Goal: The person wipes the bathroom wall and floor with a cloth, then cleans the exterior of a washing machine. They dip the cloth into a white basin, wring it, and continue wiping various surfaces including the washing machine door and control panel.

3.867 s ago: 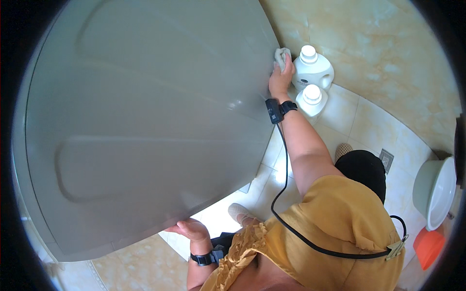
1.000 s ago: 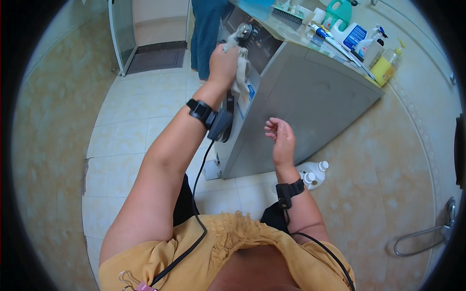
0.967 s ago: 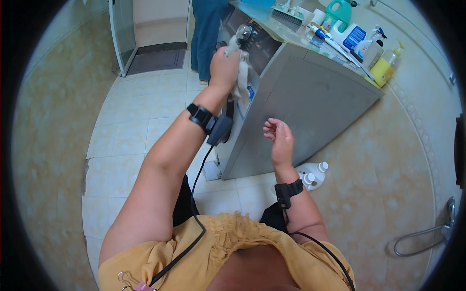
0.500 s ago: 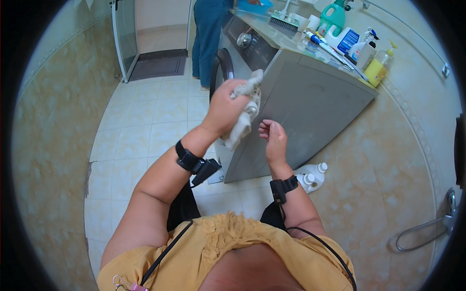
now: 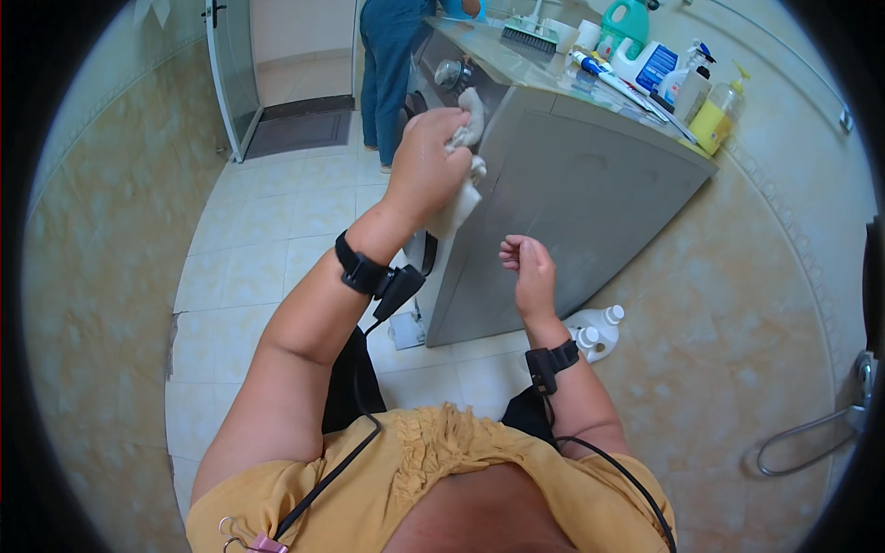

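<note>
My left hand [image 5: 426, 164] is closed around a crumpled white cloth [image 5: 458, 210], with one end sticking up above the fingers and the rest hanging below. The cloth is at the front corner of a grey washing machine [image 5: 581, 203], close to its control knob [image 5: 452, 76]; whether it touches the machine I cannot tell. Farther right, my right hand [image 5: 533, 276] hovers before the machine's side panel. Its fingers are loosely curled, and nothing shows in them.
Along the machine's top stand a brush [image 5: 530, 37], a green jug [image 5: 627, 26], a white bottle [image 5: 645, 66] and a yellow pump bottle [image 5: 717, 118]. White jugs [image 5: 601, 330] sit on the floor by the wall. Another person [image 5: 383, 83] in blue trousers stands beyond, near a doormat [image 5: 300, 129].
My left hand has moved up and slightly away with the cloth, toward the knob. My right hand has shifted a little right and nearer to me.
</note>
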The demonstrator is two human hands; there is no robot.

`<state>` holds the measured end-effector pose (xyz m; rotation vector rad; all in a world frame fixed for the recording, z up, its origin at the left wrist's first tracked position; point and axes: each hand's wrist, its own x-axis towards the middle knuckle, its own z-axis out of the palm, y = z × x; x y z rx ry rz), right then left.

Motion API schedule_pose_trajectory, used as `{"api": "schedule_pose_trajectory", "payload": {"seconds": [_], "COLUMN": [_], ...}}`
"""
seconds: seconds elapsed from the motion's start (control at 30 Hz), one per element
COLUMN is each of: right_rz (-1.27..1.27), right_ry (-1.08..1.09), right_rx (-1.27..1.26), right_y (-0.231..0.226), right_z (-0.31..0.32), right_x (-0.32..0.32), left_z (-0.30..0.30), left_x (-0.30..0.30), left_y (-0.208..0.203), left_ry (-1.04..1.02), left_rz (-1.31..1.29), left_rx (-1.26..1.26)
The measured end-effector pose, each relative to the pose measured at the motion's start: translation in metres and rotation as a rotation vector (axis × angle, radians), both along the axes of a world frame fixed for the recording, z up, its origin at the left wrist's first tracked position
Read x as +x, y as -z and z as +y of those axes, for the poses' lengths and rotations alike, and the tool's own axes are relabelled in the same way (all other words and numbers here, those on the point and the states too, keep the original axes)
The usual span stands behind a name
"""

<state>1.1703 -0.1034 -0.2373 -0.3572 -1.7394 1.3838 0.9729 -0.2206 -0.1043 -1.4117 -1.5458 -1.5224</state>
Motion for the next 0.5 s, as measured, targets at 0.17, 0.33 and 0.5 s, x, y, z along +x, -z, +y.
{"api": "schedule_pose_trajectory", "payload": {"seconds": [0.17,0.33,0.5], "right_rz": [-0.01,0.017,-0.017], "right_ry": [-0.022,0.015,0.047], "right_rx": [0.0,-0.007,0.03], "right_y": [0.003,0.003,0.0], "right_z": [-0.001,-0.002,-0.003], "right_x": [-0.002,0.0,0.009], "left_z": [-0.045,-0.039,0.002], "left_x": [0.01,-0.016,-0.048], "left_y": [-0.001,-0.019,-0.052], "left_ry": [0.391,0.274,-0.009], "left_rz": [-0.268,-0.458,-0.205], "left_rx": [-0.262,-0.078,0.033]}}
